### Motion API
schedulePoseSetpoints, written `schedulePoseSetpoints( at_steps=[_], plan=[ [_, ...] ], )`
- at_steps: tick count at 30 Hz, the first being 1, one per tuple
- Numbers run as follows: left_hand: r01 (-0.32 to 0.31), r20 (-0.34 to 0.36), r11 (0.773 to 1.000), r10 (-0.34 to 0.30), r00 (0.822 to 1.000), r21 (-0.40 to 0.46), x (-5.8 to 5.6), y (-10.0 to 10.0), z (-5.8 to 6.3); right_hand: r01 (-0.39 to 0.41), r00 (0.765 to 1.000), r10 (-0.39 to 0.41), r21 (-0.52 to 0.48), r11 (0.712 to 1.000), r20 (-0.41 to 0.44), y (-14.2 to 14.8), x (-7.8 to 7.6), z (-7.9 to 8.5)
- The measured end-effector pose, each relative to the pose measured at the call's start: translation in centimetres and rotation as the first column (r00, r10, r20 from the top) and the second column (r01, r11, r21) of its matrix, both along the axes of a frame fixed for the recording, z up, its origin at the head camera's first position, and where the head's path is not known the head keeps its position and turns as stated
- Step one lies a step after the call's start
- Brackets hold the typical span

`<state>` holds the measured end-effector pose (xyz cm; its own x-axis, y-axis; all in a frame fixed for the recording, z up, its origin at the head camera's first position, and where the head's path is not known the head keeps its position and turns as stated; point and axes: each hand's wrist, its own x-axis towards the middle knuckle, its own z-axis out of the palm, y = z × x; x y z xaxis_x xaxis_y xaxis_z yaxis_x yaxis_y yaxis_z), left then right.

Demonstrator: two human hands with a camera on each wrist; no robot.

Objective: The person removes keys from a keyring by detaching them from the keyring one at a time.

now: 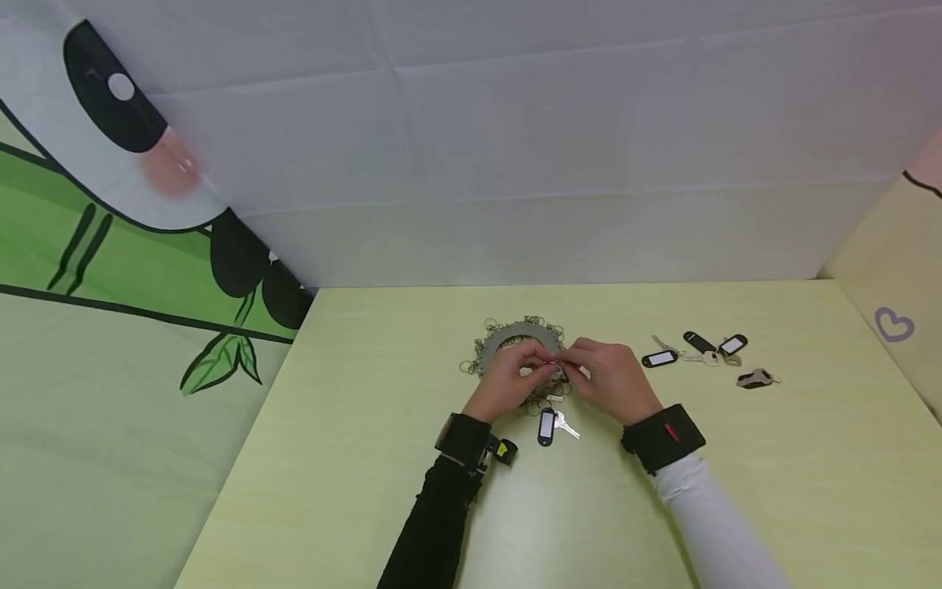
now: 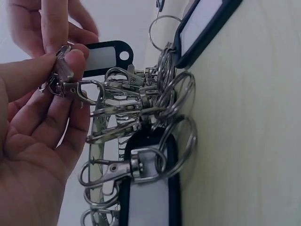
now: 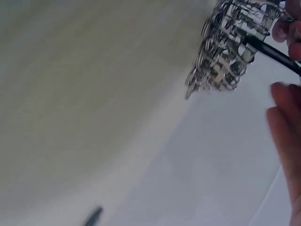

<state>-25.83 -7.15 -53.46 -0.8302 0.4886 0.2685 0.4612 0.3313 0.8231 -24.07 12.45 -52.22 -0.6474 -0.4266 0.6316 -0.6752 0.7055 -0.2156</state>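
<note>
Head view: one flat grey ring, fringed with small silver metal fittings; my left hand and right hand, fingertips meeting above the ring's right side, wrists on its near side, forearms slanting inward. On the ring's near side: one black plastic tag with white label, one silver toothed key just beside it. Well to the ring's right: several black tags with keys. Left wrist view: one silver metal clasp, at the ring's rim, pinched between my left thumb and finger, remaining fingers curled; my right fingertips, pointing down, pinch its upper end. Handling note, my judgement: steady the clasp with the left, leave fine work to the right, mind neighbouring fittings, which could snag. Behind my fingers, beside the ring: one black tag with round hole. Right wrist view: one narrow black strip between the ring's fittings and my fingers; grip cut by the frame, cannot tell more.
</note>
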Motion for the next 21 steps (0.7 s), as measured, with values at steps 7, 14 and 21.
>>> schedulePoseSetpoints(
  at_steps=[7, 14, 21],
  plan=[
    [0.025, 0.058, 0.999, -0.027, 0.998, 0.035, 0.0, -0.1, -0.1, 0.02, 0.997, -0.02, -0.002, 1.0, -0.068, 0.0, -0.1, -0.2],
    [0.063, 0.235, 0.99, -0.092, 0.968, 0.127, 0.0, -0.6, 0.0, 0.017, 0.989, 0.006, -0.156, 0.988, 0.146, 0.2, -0.3, -0.8],
    [0.061, 0.179, 0.985, -0.091, 0.98, 0.164, 1.4, -0.4, 2.2, -0.018, 0.915, 0.113, -0.241, 0.97, 0.387, 0.8, -0.4, -0.3]
  ],
)
